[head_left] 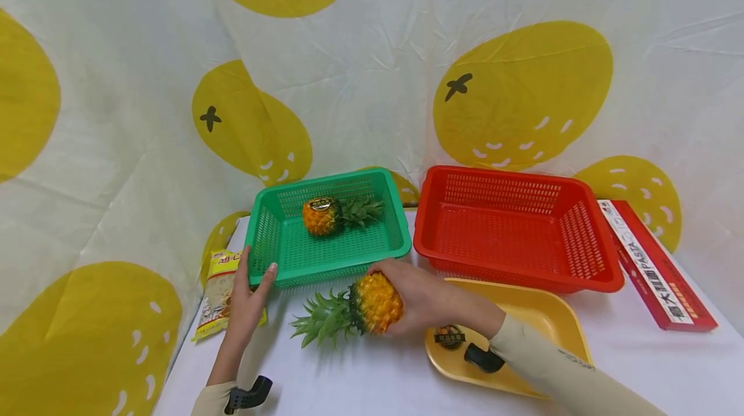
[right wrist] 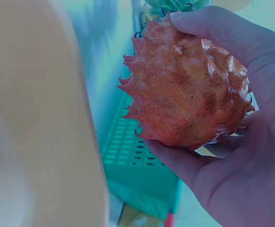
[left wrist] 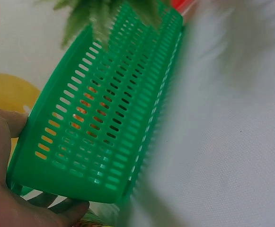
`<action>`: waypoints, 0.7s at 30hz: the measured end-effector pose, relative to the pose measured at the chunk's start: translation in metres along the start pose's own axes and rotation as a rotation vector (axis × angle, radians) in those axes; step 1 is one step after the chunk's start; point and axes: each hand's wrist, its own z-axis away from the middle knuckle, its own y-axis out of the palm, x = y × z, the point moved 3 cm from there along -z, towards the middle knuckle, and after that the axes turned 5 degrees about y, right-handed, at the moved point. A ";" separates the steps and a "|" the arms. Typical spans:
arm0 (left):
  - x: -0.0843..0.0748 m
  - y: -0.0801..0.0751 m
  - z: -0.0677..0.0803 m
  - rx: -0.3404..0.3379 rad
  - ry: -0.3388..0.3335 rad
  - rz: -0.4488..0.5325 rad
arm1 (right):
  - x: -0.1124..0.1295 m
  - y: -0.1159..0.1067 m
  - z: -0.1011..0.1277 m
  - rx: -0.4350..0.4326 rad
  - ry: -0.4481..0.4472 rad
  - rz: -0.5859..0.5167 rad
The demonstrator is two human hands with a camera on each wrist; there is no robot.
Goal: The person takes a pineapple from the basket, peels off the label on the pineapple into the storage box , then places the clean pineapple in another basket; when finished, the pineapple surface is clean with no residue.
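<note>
My right hand (head_left: 415,300) grips a small orange pineapple (head_left: 379,303) round its body, just in front of the green basket, with its leafy crown pointing left. In the right wrist view the thumb lies near the top of the spiky pineapple (right wrist: 189,90) and the fingers curl beneath it. My left hand (head_left: 248,300) holds the near left corner of the green basket (head_left: 343,267). The left wrist view has thumb and fingers on either side of that corner of the basket (left wrist: 80,184). Inside it lies another pineapple (head_left: 320,217) with a dark label, crown to the right.
A red basket (head_left: 506,274) stands right of the green one. Before it lies a yellow tray (head_left: 523,303) bearing a dark label (head_left: 450,337), partly under my right forearm. A yellow snack bag (head_left: 217,293) is at left, a long red pasta box (head_left: 657,267) at far right.
</note>
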 end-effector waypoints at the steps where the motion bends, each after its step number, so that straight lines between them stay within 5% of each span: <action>1: 0.000 0.000 0.000 0.000 0.001 0.001 | 0.000 -0.003 0.001 -0.005 0.001 0.001; 21: -0.001 0.000 0.001 0.009 -0.007 0.004 | -0.009 -0.061 0.011 -0.116 -0.022 -0.032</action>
